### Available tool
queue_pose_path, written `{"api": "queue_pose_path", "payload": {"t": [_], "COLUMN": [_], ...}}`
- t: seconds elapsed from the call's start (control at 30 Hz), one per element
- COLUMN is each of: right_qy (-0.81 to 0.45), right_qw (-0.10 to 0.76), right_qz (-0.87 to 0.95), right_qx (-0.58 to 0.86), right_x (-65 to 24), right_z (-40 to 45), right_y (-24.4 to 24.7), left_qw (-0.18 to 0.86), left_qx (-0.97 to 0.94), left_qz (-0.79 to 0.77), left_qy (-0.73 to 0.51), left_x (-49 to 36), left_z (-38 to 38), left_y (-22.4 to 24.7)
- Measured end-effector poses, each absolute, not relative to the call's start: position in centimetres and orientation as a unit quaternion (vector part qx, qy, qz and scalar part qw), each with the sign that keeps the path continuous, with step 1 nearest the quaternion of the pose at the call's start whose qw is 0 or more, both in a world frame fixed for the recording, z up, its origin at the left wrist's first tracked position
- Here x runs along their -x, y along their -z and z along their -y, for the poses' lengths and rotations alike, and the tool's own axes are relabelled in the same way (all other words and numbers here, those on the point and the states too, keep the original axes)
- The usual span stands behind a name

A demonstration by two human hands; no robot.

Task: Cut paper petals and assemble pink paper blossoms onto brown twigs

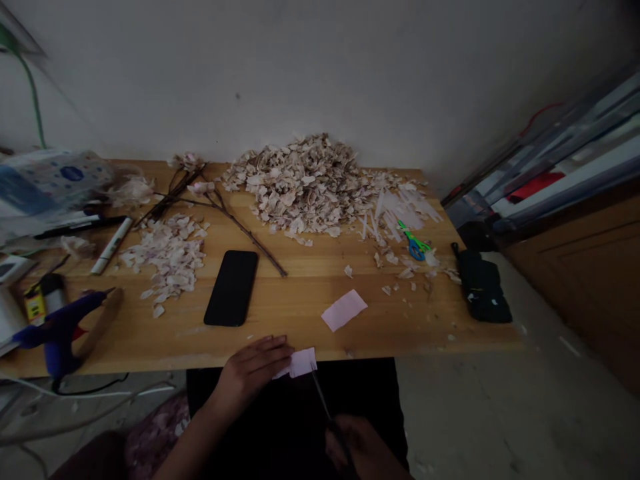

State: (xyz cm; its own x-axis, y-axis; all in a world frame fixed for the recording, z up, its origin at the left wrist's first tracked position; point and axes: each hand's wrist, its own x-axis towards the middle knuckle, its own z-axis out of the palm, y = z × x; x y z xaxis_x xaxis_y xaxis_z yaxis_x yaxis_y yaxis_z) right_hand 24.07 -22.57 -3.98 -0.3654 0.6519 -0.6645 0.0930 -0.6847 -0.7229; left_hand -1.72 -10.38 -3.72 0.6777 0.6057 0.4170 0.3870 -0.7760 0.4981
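Observation:
Near the table's front edge, my left hand [257,365] pinches a small pink paper piece [303,362], whose right part sticks out past the fingers. Below and to the right, my right hand [357,440] is wrapped round the handles of dark scissors [321,395]. Their blades reach up to the right end of the paper; how far apart they are is hard to see. Another pink paper piece [345,310] lies flat on the wooden table [293,320], above the scissors.
A black phone [231,288] lies left of centre. Behind it are branches [250,235] and a large petal pile [310,183]. Blue-green scissors [414,243] and a dark pouch [483,287] are at right, a blue glue gun [63,330] at left.

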Motion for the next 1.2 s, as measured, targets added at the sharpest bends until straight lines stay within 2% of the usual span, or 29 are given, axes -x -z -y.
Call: {"api": "queue_pose_path", "payload": {"t": [0.33, 0.63, 0.97, 1.2], "right_qy": [-0.733, -0.743, -0.73, -0.754], "right_qw": [0.154, 0.18, 0.168, 0.217], "right_qz": [0.353, 0.358, 0.36, 0.325], "right_qx": [0.561, 0.537, 0.556, 0.528], "right_x": [-24.2, -24.5, -24.5, -24.6], "right_z": [23.1, 23.0, 23.5, 24.0], "right_y": [4.2, 4.4, 4.9, 5.8], "left_qw": [0.186, 0.178, 0.166, 0.173], "left_qx": [-0.899, -0.903, -0.902, -0.903], "left_qz": [-0.276, -0.273, -0.275, -0.277], "left_qy": [-0.284, -0.278, -0.289, -0.279], "left_x": [1.7, 1.8, 1.6, 1.8], "left_z": [10.4, 10.5, 10.4, 10.6], "left_y": [3.4, 3.9, 3.6, 3.9]}}
